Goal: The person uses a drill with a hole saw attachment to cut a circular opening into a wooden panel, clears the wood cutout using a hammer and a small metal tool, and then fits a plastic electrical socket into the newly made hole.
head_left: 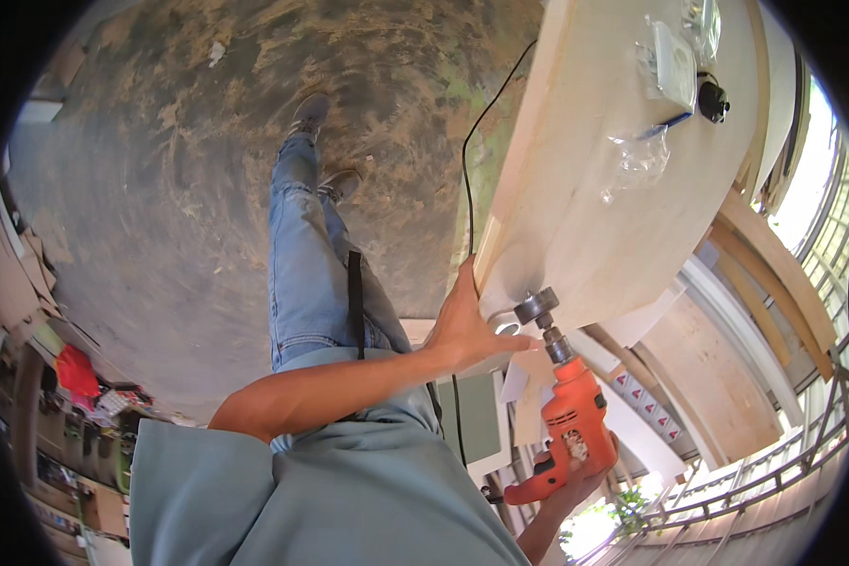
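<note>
My right hand is wrapped round the handle of an orange power drill, which points up and away from me. A dark round hole saw sits in its chuck, over the near end of a pale wooden panel. Whether its teeth touch the wood cannot be made out. Against the panel's near left corner rests my left hand, thumb and a finger spread wide apart. Its other fingers are partly hidden. Close to the left thumb shows a small round whitish opening or ring.
A white box in clear plastic, crumpled wrap and a small black object lie on the panel. A black cord runs along its left edge. Boards lean at the right. The stained floor spreads left.
</note>
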{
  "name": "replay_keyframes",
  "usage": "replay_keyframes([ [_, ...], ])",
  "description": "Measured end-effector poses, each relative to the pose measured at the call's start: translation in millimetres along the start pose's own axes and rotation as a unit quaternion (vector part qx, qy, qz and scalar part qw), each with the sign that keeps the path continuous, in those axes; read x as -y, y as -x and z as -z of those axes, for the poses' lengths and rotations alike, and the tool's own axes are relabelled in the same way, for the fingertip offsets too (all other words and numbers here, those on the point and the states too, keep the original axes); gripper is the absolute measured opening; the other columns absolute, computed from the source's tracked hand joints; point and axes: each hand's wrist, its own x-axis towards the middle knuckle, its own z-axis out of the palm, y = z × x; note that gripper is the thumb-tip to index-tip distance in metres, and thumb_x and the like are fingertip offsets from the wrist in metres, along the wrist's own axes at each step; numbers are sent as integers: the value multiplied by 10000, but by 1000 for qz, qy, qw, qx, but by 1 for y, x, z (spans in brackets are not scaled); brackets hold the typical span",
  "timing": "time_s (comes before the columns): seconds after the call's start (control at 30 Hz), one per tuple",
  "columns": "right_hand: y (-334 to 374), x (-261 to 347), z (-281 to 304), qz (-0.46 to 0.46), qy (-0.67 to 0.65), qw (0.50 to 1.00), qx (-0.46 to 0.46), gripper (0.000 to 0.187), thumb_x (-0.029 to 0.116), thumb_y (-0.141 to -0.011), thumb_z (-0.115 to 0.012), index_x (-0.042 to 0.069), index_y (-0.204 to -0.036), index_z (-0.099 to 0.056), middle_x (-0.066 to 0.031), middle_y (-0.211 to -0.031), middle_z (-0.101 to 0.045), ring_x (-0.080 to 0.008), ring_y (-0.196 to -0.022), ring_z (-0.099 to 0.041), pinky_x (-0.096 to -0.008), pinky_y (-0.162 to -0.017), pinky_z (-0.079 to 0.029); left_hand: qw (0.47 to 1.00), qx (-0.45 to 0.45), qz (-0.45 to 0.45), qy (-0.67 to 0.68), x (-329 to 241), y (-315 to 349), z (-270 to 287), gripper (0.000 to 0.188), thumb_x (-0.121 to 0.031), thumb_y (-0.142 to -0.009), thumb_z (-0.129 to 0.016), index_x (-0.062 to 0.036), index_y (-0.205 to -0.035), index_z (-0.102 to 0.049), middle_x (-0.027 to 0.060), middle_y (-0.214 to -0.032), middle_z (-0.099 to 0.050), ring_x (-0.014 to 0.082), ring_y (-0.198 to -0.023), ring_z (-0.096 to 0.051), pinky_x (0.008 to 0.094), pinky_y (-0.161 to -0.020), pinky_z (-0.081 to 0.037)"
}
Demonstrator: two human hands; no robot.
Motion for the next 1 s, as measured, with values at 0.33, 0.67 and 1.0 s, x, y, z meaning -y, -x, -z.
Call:
replay_keyframes([
  [0.33, 34, -2, -4, -76, -12, 996, -49, 1039, 318, -694, -864, 54, -1488, -249, -186, -1066, -592, -284, -623, -677, -379, -543, -627, 989, 58, 136, -24, -23, -8, 1, 1161, -305, -587, -990, 12, -1424, -250, 215, -1364, -513, 336, -1303, -522, 409, -1113, -417],
  [0.67, 79, -14, 23, -99, 105, 987, -72, 1185, 564, -654, -919, 17, -1490, -281, -139, -1361, -370, -302, -1124, -583, -426, -874, -568, 981, 102, 151, -68, -38, -12, 4, 1143, -327, -606, -993, 20, -1425, -276, 197, -1365, -509, 312, -1300, -519, 412, -1116, -417],
  [1.0, 83, 45, 1, -118, 179, 975, 66, 1071, 452, -645, -936, -53, -1431, -413, -183, -1372, -460, -301, -1190, -541, -437, -988, -471, 996, -6, 85, 8, -37, -17, 26, 1023, -174, -718, -891, -35, -1521, -272, 131, -1442, -463, 249, -1323, -485, 415, -1117, -393],
])
